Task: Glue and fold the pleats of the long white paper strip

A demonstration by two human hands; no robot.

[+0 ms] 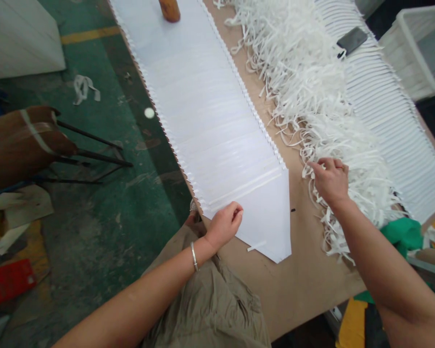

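A long white sheet (217,111) lies along the table, with rows of white strips laid across it and small folded ends along both long edges. My left hand (224,223) is over the sheet's near left edge, its fingers curled together; whatever they hold, if anything, is hidden. To the right is a tangled heap of loose white strips (293,63). My right hand (332,180) is at the heap's left side, thumb and fingers pinched at a white strip (306,170). One short strip (256,246) rests near the sheet's pointed end.
A brown wooden piece (169,10) sits on the sheet's far end. Beyond the heap, a phone (352,40) lies on another strip-covered sheet (391,125). Green cloth (402,236) is at the table's right, a white crate (408,58) behind, and a chair (25,145) stands left.
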